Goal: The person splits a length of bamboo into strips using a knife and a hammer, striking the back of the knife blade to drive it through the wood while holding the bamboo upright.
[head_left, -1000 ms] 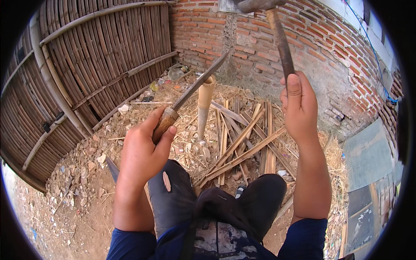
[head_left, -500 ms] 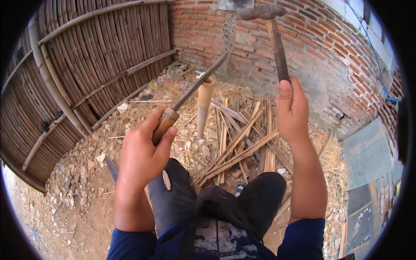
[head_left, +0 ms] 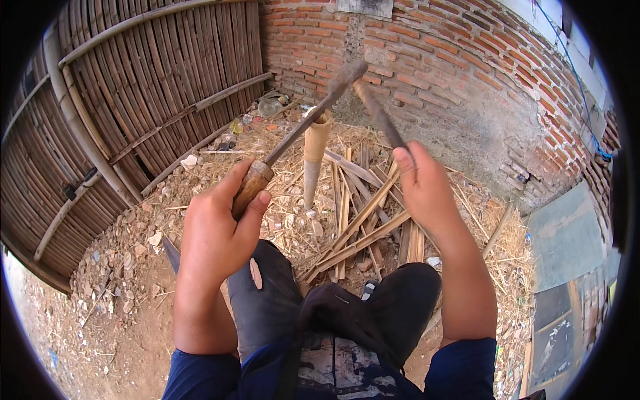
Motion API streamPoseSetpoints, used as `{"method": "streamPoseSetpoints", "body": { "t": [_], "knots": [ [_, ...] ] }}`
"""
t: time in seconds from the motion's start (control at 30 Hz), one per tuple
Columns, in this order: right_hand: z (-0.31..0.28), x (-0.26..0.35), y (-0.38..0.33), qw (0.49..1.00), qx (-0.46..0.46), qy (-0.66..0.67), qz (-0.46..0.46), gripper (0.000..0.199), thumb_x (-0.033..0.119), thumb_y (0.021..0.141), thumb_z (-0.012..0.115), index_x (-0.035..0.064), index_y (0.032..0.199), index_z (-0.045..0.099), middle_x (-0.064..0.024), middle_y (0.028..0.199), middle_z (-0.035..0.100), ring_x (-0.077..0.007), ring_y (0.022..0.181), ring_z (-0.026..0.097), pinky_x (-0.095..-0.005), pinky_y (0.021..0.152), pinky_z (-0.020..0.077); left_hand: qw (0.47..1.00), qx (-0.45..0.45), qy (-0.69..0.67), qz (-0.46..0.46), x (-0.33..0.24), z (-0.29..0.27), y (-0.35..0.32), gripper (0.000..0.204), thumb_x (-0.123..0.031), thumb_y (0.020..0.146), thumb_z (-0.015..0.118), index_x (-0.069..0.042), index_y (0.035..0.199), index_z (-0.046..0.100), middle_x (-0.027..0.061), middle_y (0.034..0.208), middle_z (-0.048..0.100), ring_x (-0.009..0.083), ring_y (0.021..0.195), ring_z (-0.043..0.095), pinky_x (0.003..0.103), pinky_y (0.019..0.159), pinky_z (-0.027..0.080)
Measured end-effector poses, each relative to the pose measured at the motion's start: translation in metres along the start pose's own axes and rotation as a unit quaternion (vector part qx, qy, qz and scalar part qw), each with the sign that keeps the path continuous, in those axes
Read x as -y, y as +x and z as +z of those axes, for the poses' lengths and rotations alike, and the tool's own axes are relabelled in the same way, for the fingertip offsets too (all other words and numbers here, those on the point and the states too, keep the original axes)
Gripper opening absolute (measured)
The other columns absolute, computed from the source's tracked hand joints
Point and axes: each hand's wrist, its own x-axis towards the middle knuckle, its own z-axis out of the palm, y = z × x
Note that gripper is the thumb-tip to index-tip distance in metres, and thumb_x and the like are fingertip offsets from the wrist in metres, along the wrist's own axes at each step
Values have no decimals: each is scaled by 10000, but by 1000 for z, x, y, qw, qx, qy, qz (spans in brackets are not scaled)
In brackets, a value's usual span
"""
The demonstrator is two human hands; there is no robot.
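A machete (head_left: 293, 139) with a thick wooden handle is gripped in my left hand (head_left: 223, 230). Its narrow dark blade slants up and away to the right, across the top of an upright hollow bamboo post (head_left: 317, 150). My right hand (head_left: 430, 193) is wrapped round the handle of a hammer (head_left: 383, 119). The hammer's worn metal head overlaps the far end of the blade; whether they touch, I cannot tell. Behind my left forearm another dark, flat pointed piece (head_left: 171, 255) shows in part.
Split bamboo strips (head_left: 363, 230) lie piled just right of the post. Stones and straw litter the ground (head_left: 120, 293). A bamboo-slat fence (head_left: 160, 87) stands at the left, a brick wall (head_left: 453, 67) behind, and grey sheets (head_left: 567, 233) at the right. A wood chip (head_left: 256, 274) rests on my left leg.
My right hand has brought the hammer down and to the left, from above the blade to its far end. My left hand and the machete have hardly moved.
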Motion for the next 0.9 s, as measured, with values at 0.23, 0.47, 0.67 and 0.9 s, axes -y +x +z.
{"method": "streamPoseSetpoints", "body": {
  "t": [0.23, 0.47, 0.67, 0.9],
  "knots": [
    [-22, 13, 14, 987, -19, 155, 51, 457, 458, 1098, 469, 34, 992, 603, 17, 658, 495, -95, 603, 470, -298, 555, 397, 1000, 2, 2, -2, -2, -5, 1, 426, -192, 907, 724, -9, 1285, 653, 222, 837, 721, 395, 762, 712, 418, 702, 544],
    [16, -20, -2, 996, 42, -78, -8, 430, 431, 1101, 473, 27, 988, 570, 1, 647, 494, -102, 555, 458, -319, 526, 392, 1000, 6, 11, 0, -8, 0, 4, 418, -204, 912, 719, -9, 1277, 659, 221, 845, 724, 393, 781, 719, 418, 716, 549],
    [-3, 9, 20, 983, -24, 175, 51, 440, 429, 1103, 468, 27, 961, 579, 4, 635, 494, -101, 550, 455, -321, 521, 388, 1000, -7, 12, 2, -1, -4, 1, 425, -210, 911, 721, -25, 1287, 655, 219, 849, 726, 395, 780, 718, 430, 714, 548],
    [17, -7, 7, 998, 64, -25, 11, 454, 455, 1094, 470, 29, 999, 595, -107, 618, 548, -236, 556, 581, -380, 547, 433, 999, -1, 27, 21, -4, 0, 3, 436, -198, 910, 728, -18, 1298, 649, 191, 815, 712, 326, 747, 683, 403, 701, 532]
  ]
}}
